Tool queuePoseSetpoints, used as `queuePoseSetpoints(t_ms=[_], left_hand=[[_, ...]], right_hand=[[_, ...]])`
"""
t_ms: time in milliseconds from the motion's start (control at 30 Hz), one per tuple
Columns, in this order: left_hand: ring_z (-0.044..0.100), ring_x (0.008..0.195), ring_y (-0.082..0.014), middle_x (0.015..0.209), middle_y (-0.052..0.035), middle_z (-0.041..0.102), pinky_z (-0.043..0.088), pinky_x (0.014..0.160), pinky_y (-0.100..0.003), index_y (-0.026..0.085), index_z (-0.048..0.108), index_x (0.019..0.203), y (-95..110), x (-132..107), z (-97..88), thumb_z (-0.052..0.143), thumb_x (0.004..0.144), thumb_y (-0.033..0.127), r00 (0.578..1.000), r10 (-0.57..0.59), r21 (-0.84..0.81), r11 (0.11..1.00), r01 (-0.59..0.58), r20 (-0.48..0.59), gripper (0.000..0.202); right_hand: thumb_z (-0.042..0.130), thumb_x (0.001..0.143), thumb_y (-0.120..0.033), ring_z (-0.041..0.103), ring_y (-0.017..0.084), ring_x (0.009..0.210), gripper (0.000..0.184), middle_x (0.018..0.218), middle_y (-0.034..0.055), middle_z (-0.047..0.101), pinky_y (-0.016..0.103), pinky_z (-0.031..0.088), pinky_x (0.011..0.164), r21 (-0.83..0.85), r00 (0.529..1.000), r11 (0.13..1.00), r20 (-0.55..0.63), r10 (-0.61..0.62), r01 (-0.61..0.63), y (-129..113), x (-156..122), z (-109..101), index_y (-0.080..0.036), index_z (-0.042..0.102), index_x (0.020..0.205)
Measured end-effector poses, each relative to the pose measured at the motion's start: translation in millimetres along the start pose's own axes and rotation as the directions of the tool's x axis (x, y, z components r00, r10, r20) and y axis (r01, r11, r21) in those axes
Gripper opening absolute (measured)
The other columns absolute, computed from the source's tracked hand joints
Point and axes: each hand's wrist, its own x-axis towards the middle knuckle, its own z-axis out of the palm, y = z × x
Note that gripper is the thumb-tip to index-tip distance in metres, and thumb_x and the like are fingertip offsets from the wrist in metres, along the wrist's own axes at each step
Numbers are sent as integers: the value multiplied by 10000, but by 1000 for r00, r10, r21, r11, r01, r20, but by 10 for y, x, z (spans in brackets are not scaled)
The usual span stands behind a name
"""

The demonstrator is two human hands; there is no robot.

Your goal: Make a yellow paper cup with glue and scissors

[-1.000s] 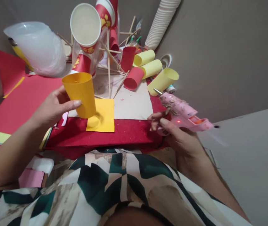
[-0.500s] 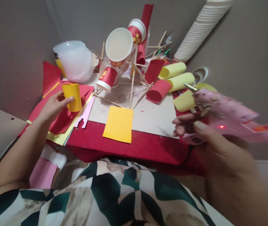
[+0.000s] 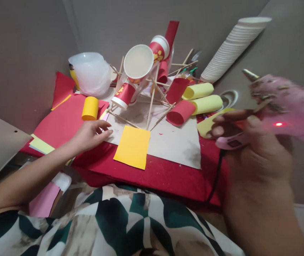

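My left hand rests empty over the edge of the red sheets, fingers loosely apart, just below an orange paper tube that lies on the red paper. A flat orange sheet lies to the right of that hand on the grey board. My right hand is wrapped round a pink glue gun, raised close to the camera at the right, its metal nozzle pointing up and left and a red light glowing on its side.
A structure of red-and-white paper cups and wooden sticks stands at the back. Red and yellow paper tubes lie right of it. A tall stack of white cups leans against the wall. A translucent plastic bag sits at the back left.
My left hand set the orange tube down on the red paper and let go, then drew back towards the board. My right hand lifted the glue gun higher and nearer the camera.
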Motion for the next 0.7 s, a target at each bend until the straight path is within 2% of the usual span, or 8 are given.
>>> queuePoseSetpoints(t_ms=[67,200,333,433,500,600,700], left_hand=[[612,638,-173,857,-80,753,430,604,-285,141,735,1104,40,128,162,638,863,482,996,5,93,996,-13,91,428],[588,628,-183,769,-67,715,381,606,-291,122,713,1169,63,426,334,656,835,448,992,-15,149,989,-4,124,469],[519,529,-151,606,-4,624,318,548,-270,149,715,1014,92,634,411,690,795,408,979,-42,113,993,19,200,340],[477,501,-131,571,13,588,307,534,-263,174,676,801,102,713,458,727,743,375,967,-59,76,996,41,246,215],[491,518,-131,573,15,584,324,537,-258,186,629,716,107,739,481,725,729,361,961,-65,51,997,53,270,200],[506,543,-131,575,17,580,338,538,-248,193,590,697,122,753,510,703,745,371,956,-73,20,997,70,286,216],[494,537,-127,580,21,589,326,527,-242,193,589,748,138,764,557,717,744,396,957,-91,-10,995,98,276,240]], right_hand=[[853,639,-372,590,140,520,209,730,43,725,293,445,491,5,1000,1000,11,17,-17,70,42,-20,-204,781,740],[887,592,-415,587,132,498,291,696,30,721,284,432,491,11,1000,1000,24,17,-18,76,91,-89,-189,777,738],[863,643,-412,587,129,518,267,722,18,729,282,422,491,29,999,1000,42,-7,6,0,80,-149,-195,778,772],[849,675,-412,592,126,528,263,743,16,731,276,411,480,39,997,999,70,-23,20,-48,55,-164,-194,773,801],[860,670,-410,599,119,533,285,747,19,728,268,429,486,65,996,998,92,-17,11,-70,46,-169,-179,770,810],[876,672,-427,604,95,557,317,761,20,734,225,440,489,109,989,993,142,37,-53,-96,40,-183,-168,774,824],[874,696,-452,608,73,584,324,796,9,750,176,375,447,80,981,990,168,101,-115,-107,29,-207,-192,782,866]])
